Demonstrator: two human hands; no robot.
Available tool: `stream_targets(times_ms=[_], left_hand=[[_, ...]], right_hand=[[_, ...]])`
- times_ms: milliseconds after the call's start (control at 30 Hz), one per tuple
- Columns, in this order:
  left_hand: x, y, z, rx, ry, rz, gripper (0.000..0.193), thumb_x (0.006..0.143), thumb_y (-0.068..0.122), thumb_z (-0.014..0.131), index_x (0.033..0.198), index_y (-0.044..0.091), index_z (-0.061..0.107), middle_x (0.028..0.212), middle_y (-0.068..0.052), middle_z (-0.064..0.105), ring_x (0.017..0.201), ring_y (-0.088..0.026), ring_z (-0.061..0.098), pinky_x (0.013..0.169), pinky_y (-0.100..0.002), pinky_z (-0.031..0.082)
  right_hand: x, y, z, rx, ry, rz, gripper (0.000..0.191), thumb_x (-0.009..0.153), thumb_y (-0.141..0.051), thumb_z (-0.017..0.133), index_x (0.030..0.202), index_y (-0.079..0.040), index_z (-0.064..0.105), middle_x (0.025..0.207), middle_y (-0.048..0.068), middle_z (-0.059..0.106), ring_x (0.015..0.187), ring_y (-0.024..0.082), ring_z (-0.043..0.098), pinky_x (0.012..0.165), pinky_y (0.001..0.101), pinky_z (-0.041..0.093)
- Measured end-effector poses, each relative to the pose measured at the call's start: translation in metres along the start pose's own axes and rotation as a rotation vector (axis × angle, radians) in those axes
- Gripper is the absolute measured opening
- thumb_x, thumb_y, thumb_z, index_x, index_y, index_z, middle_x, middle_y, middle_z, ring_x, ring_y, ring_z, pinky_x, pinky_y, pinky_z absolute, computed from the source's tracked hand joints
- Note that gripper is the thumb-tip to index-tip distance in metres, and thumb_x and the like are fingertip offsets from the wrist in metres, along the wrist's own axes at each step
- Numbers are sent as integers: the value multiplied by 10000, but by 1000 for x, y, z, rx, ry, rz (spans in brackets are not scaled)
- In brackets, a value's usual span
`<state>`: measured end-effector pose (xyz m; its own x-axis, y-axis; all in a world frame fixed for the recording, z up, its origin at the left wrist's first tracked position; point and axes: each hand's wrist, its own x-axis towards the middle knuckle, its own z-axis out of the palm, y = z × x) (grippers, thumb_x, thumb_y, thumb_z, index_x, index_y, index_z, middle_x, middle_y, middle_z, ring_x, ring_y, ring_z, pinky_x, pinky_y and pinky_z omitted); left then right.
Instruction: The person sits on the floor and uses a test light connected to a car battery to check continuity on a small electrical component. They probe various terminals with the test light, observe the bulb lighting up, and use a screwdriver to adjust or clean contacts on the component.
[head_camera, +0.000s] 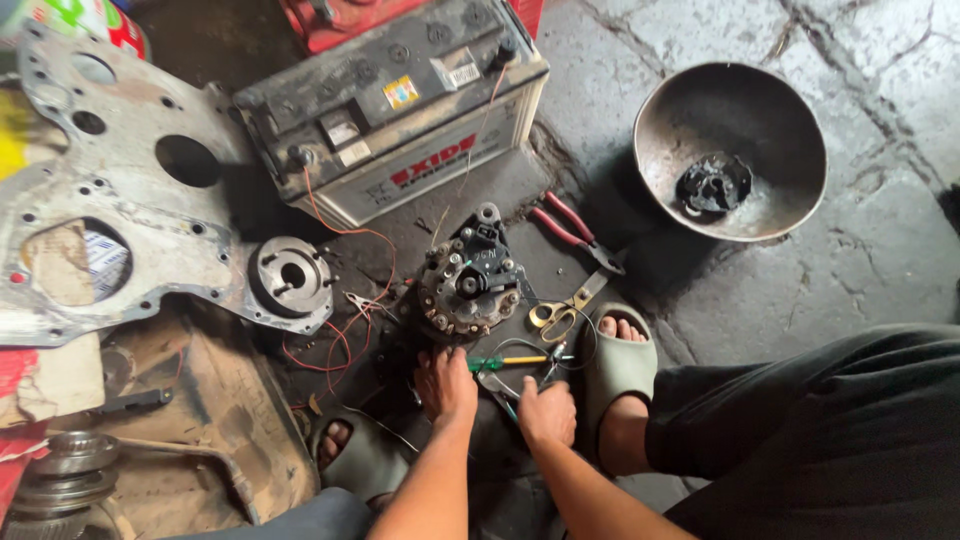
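We see both hands low on the oily floor (760, 290), close together in front of a round, grimy alternator (468, 285) that lies just ahead of them. The left hand (446, 385) rests with fingers curled down against the floor at the alternator's near edge; whether it pinches anything we cannot tell, since the fingertips are hidden in dark clutter. The right hand (546, 408) sits just beside it, fingers bent over a small tool, seemingly closed on its handle, with a green-handled screwdriver (510, 361) lying right at its fingertips. Yellow-handled scissors (562, 312) and red-handled pliers (575, 232) lie beyond, to the right of the alternator. Thin red wires (345, 235) run from the alternator towards a large car battery (395, 105) standing behind it. A dented metal bowl (730, 150) holding a black part sits well apart at the right, and a flat metal plate (110, 190) lies at the left. Sandalled feet flank the hands.
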<state>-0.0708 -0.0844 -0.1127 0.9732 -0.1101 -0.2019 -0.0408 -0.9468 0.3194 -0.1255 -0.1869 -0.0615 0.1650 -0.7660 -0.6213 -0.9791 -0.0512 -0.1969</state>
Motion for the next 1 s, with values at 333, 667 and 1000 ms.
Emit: stream_targets(times_ms=[333,667,1000], left_hand=[[7,47,-40,178,-353,71,97,870,104,690,927,119,767,1033,-168,749,1017,-359,724,823,-486,604],[-25,114,-252,-11,-35,282,252,794,287,755,921,72,728,982,-174,734,884,-388,724,758,-508,588],[1,126,-360,-621,512,863,305,914,40,781,1190,9,654,1116,-152,685,1003,-336,713,851,-416,582]], right_hand=[[2,-13,6,149,373,-337,569,827,-157,683,1354,-84,482,1276,176,542,1182,403,581,991,612,392],[-6,-75,-94,1006,-111,-739,356,789,71,515,1091,31,699,978,115,726,869,183,668,792,325,550],[-105,-158,-287,229,-635,-1544,475,878,50,676,1322,-53,542,1054,53,668,951,106,672,774,266,591]])
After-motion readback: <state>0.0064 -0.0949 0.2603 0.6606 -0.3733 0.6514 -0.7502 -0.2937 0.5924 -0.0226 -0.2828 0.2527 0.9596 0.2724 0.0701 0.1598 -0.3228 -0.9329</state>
